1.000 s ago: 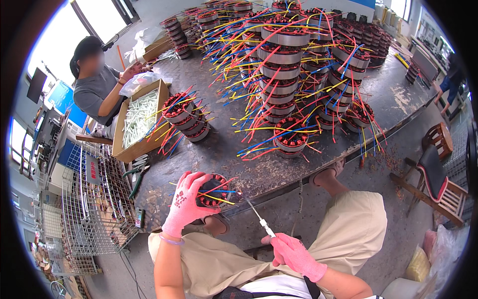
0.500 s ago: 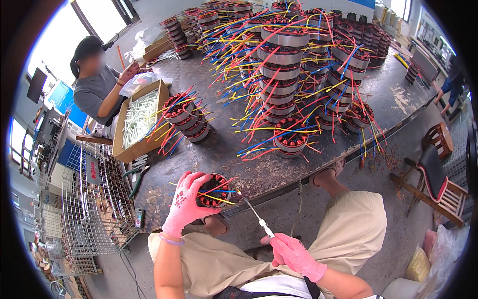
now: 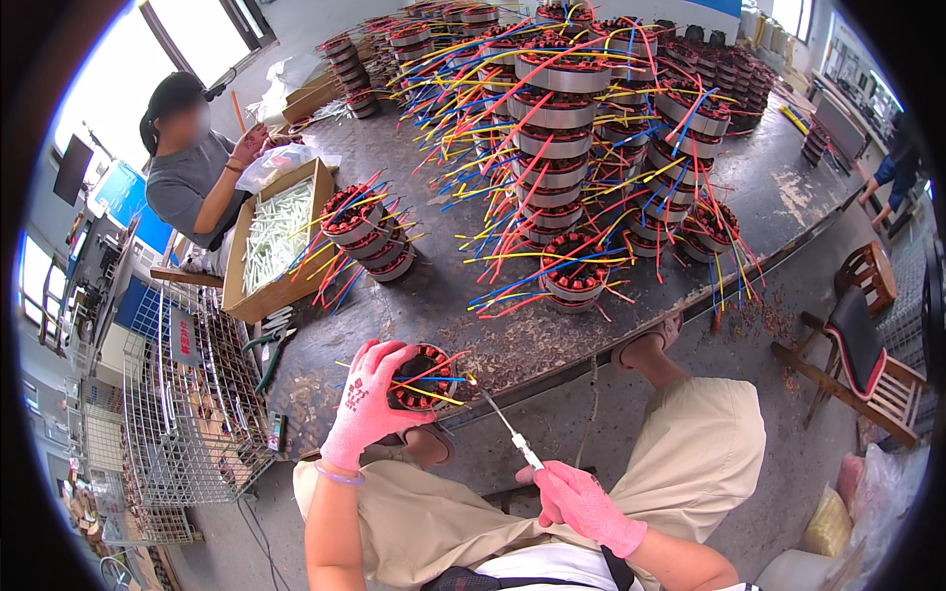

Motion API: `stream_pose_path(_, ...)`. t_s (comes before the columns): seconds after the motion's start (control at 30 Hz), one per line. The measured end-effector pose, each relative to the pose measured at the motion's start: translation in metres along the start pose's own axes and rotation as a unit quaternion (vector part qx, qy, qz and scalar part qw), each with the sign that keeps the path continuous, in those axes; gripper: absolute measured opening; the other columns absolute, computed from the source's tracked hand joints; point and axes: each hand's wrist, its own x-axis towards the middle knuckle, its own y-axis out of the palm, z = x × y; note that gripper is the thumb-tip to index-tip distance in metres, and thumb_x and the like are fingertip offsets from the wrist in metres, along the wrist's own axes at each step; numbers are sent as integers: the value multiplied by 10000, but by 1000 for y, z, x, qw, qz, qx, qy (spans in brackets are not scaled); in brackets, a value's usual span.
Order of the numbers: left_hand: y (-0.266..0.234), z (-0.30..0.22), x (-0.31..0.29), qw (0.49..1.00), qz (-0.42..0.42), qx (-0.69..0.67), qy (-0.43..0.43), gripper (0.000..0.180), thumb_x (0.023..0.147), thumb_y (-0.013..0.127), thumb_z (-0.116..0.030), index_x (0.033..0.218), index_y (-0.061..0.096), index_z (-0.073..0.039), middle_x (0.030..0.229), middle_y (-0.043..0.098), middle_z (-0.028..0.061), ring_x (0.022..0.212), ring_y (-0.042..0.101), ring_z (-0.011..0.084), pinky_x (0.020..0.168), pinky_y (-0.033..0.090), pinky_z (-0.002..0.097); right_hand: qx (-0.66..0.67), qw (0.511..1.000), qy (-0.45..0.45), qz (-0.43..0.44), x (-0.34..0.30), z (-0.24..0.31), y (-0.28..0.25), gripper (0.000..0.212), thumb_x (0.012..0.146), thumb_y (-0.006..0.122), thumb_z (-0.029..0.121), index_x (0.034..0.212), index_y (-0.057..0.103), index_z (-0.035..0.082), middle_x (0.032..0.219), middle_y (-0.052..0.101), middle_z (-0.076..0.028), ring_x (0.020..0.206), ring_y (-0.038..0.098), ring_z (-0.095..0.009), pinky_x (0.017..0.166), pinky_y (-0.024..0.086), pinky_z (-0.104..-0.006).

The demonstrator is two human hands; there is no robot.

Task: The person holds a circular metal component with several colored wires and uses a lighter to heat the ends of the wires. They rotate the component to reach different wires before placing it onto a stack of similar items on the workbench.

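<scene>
at lower middle, your left hand (image 3: pixel 372 406) pinches the coil ring (image 3: pixel 416 396), likely to steady it. your right hand (image 3: pixel 581 504) curls its fingers around the tool (image 3: pixel 527 451).

A person (image 3: pixel 182 192) in a grey shirt and dark cap is at the table's (image 3: pixel 443 281) far left side, beside a cardboard box (image 3: pixel 322 192) of white tubes (image 3: pixel 274 236). Green-handled pliers (image 3: pixel 268 365) lie nearer — just right of a wire-mesh basket (image 3: pixel 163 468). Off to the right stands a black-seated wooden chair (image 3: pixel 854 345) — clear plastic bags (image 3: pixel 884 492) lie nearby.
</scene>
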Motion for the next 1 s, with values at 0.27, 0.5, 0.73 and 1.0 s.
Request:
stream_pose_path(0.27,-3,-1,-2,999,17,37,-21,976,484,950,-268,1375,581,-121,1375,548,129,1357,435,418,1193,299,536,31,999,5,-8,0,-1,0,360,1070,447,246,1246,635,-5,625,489,-17,583,528,-103,603,485,-272)
stream_pose_path(0.5,-12,-6,4,997,37,57,36,964,535,917,-329,1422,571,-178,1353,572,99,1349,466,342,1227,210,567,58,998,11,2,-2,1,-1,360,1082,449,261,1259,620,-2,625,468,-4,581,505,-102,616,493,-276)
stream_pose_path(0.73,-6,4,5,998,25,27,45,963,498,928,-332,1382,592,-148,1339,578,89,1341,472,332,1229,221,563,57,998,5,8,0,-1,-1,375,1082,448,273,1255,617,-13,617,469,-3,575,513,-103,611,486,-273)
stream_pose_path(1.0,-4,8,3,998,12,29,46,998,432,939,-298,1355,601,-126,1346,582,71,1350,476,314,1237,226,557,41,999,0,3,1,0,-2,378,1079,448,270,1256,618,-18,611,475,-5,577,532,-107,612,483,-269)
